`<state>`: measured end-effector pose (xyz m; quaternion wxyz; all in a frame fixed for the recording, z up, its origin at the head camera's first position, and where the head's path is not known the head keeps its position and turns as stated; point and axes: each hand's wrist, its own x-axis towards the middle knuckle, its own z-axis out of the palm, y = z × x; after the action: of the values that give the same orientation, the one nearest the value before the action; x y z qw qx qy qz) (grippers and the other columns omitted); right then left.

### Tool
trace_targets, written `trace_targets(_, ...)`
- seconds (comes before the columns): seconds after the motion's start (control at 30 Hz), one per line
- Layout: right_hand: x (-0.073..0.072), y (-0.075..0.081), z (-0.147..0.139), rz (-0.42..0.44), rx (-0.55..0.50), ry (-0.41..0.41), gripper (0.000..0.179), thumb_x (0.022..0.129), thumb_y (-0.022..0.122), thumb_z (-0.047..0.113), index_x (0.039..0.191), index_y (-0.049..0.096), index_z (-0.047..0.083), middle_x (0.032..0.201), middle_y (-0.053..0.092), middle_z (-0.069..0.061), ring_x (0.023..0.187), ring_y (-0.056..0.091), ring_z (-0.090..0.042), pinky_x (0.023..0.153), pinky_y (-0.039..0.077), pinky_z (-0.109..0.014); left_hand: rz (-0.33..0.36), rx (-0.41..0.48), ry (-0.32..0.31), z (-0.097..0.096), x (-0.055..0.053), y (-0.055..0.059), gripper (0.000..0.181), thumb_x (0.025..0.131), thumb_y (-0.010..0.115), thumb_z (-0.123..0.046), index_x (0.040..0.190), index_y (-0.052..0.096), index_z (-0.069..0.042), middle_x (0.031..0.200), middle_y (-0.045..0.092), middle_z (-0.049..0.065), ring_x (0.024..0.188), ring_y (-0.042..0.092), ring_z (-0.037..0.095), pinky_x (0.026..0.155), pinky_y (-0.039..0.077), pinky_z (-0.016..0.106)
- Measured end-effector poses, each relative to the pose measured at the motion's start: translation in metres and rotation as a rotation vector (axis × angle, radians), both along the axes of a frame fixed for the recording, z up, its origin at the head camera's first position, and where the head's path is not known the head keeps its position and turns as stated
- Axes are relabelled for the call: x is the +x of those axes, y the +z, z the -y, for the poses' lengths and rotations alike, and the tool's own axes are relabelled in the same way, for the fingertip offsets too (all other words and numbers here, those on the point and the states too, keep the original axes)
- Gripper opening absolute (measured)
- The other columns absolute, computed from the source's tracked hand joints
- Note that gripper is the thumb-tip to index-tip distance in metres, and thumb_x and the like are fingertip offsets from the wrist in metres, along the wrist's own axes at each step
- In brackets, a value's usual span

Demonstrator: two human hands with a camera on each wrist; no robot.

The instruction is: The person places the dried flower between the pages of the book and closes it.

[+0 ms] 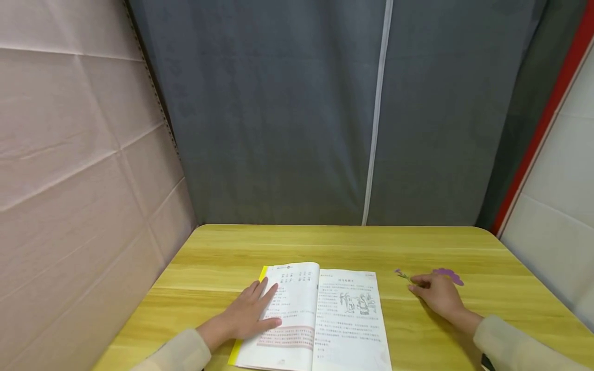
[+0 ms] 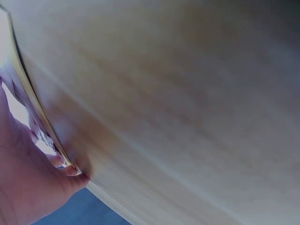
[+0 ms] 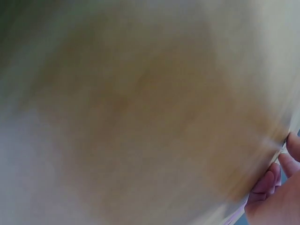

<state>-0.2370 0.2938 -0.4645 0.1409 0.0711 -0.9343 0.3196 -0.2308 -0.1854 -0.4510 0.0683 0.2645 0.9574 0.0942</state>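
An open book (image 1: 350,319) with printed pages and a yellow cover edge lies on the table. My left hand (image 1: 248,312) rests on its left page with the fingers spread; in the left wrist view, the same hand (image 2: 33,173) lies by the book's edge (image 2: 40,108). To the right of the book, my right hand (image 1: 438,296) pinches a thin green stem with a small purple flower (image 1: 399,271) between thumb and fingertips. A flat purple scalloped piece (image 1: 449,275) shows behind the hand; whether it joins the stem is hidden. The right wrist view shows curled fingers (image 3: 267,183) low at the table.
The wooden table (image 1: 232,245) has rounded far corners. A dark grey curtain (image 1: 278,113) hangs behind it. Pale cloth walls (image 1: 83,180) stand at the left and right, with a red strip (image 1: 543,129) along the right one.
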Motion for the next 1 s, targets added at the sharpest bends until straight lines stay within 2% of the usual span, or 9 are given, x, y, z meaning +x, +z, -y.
trace_targets(0.17, -0.0001, 0.0001, -0.0007, -0.003, -0.003, -0.013, 0.017, 0.085, 0.072, 0.007, 0.096, 0.074, -0.005, 0.093, 0.072, -0.019, 0.089, 0.066, -0.039, 0.076, 0.053, -0.051, -0.003, -0.002, -0.004, 0.0003, -0.0006, -0.0013, 0.095, 0.088, 0.034, -0.077, 0.156, 0.021, -0.011, 0.159, 0.011, 0.021, 0.142, 0.015, 0.045, 0.111, 0.020, 0.059)
trace_targets(0.37, 0.0026, 0.0031, 0.0012, 0.017, -0.022, -0.034, 0.012, 0.085, 0.072, 0.007, 0.092, 0.076, -0.002, 0.091, 0.072, -0.018, 0.089, 0.066, -0.040, 0.077, 0.053, -0.052, -0.004, -0.001, -0.004, 0.0002, -0.0003, -0.0017, 0.095, 0.088, 0.033, -0.077, 0.156, 0.020, -0.011, 0.159, 0.010, 0.021, 0.142, 0.014, 0.045, 0.111, 0.020, 0.059)
trace_targets(0.53, 0.0017, 0.0020, 0.0026, 0.016, -0.029, -0.052, 0.008, 0.086, 0.071, 0.006, 0.088, 0.077, 0.000, 0.089, 0.072, -0.015, 0.087, 0.067, -0.038, 0.076, 0.053, -0.052, 0.002, 0.004, 0.001, 0.0002, -0.0004, -0.0011, 0.095, 0.088, 0.034, -0.076, 0.156, 0.021, -0.011, 0.159, 0.010, 0.021, 0.142, 0.014, 0.045, 0.111, 0.019, 0.059)
trace_targets(0.73, 0.0003, -0.0029, 0.0041, -0.013, 0.015, -0.069, 0.005, 0.086, 0.071, 0.004, 0.084, 0.075, 0.004, 0.084, 0.072, -0.009, 0.080, 0.067, -0.032, 0.072, 0.053, -0.048, -0.001, 0.011, -0.006, 0.0014, -0.0014, -0.0022, 0.092, 0.090, 0.036, -0.074, 0.156, 0.020, -0.011, 0.159, 0.010, 0.021, 0.142, 0.013, 0.045, 0.111, 0.018, 0.059)
trace_targets(1.0, 0.0008, -0.0032, 0.0047, -0.014, 0.033, -0.093, 0.006, 0.087, 0.069, 0.003, 0.082, 0.071, 0.003, 0.080, 0.070, -0.007, 0.074, 0.064, -0.027, 0.067, 0.051, -0.043, 0.007, 0.024, -0.006, 0.0008, -0.0002, -0.0032, 0.090, 0.092, 0.039, -0.071, 0.156, 0.020, -0.011, 0.159, 0.009, 0.021, 0.142, 0.012, 0.045, 0.112, 0.016, 0.059)
